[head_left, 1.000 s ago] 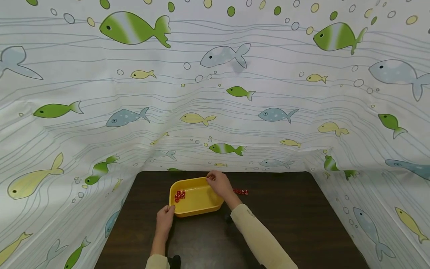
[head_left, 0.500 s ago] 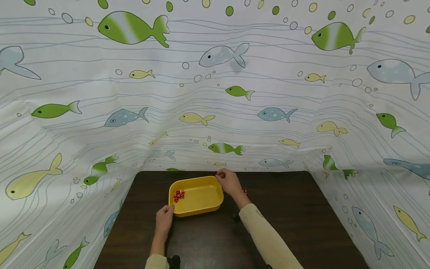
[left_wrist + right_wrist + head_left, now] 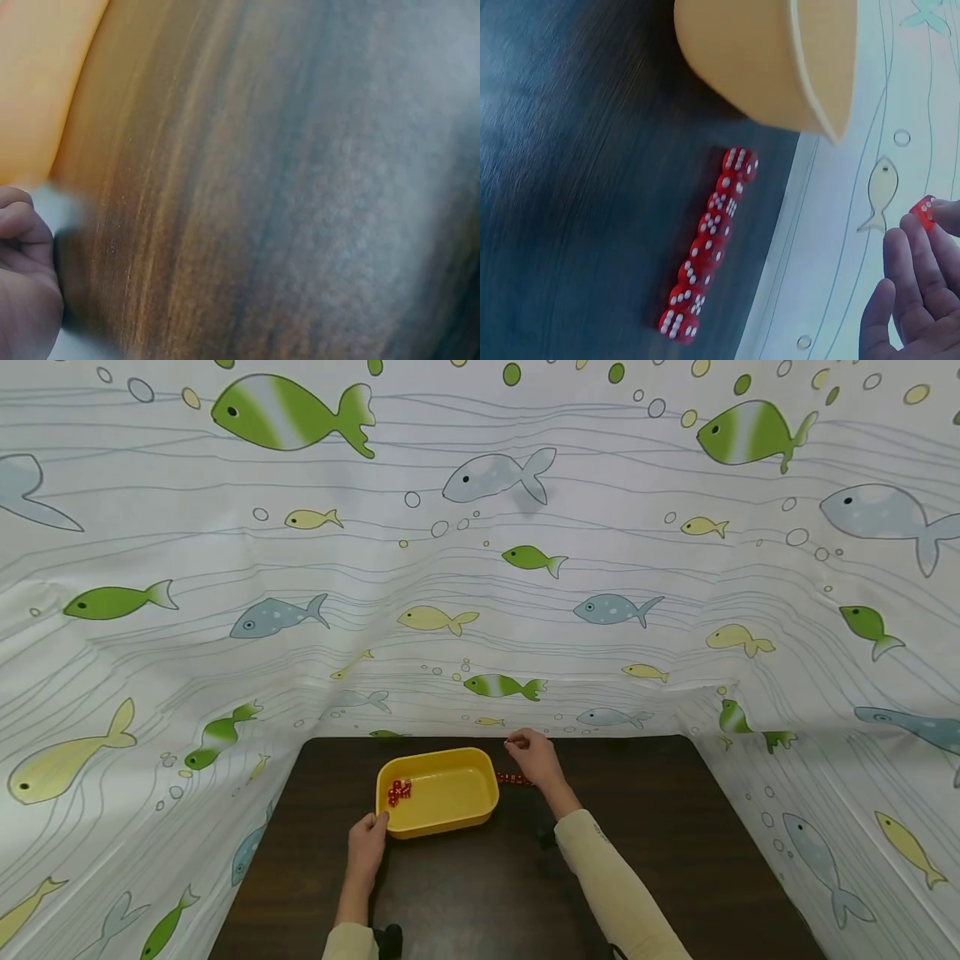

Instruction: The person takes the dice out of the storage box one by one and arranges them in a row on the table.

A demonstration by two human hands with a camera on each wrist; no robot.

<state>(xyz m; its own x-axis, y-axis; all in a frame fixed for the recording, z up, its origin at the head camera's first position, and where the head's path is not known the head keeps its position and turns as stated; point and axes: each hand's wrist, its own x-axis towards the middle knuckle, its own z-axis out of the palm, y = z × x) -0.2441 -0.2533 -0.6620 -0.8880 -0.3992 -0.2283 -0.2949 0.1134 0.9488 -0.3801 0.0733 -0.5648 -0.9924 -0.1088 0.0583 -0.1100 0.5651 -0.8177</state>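
A yellow tray point(image 3: 450, 822) stands on the dark table, with a small cluster of red dice point(image 3: 399, 792) inside at its left end. My left hand point(image 3: 367, 843) grips the tray's near left corner; in the left wrist view only part of that hand point(image 3: 26, 277) and the tray's side point(image 3: 45, 82) show. Just right of the tray, my right hand point(image 3: 536, 760) is raised above the table. Between thumb and fingertips it pinches one red die point(image 3: 925, 212). Beneath it lies a straight row of several red dice point(image 3: 707, 244) with white pips, placed end to end beside the tray.
The dark wooden table point(image 3: 637, 860) reaches back to a white curtain point(image 3: 645, 552) printed with fish, which also hangs along both sides. Dark wrist devices show at the left forearm point(image 3: 390, 941) and the right wrist point(image 3: 547, 837).
My right hand has moved right, from above the tray's far right part to beyond its edge, still pinching a die. The left hand keeps its hold on the tray. The view has tilted slightly.
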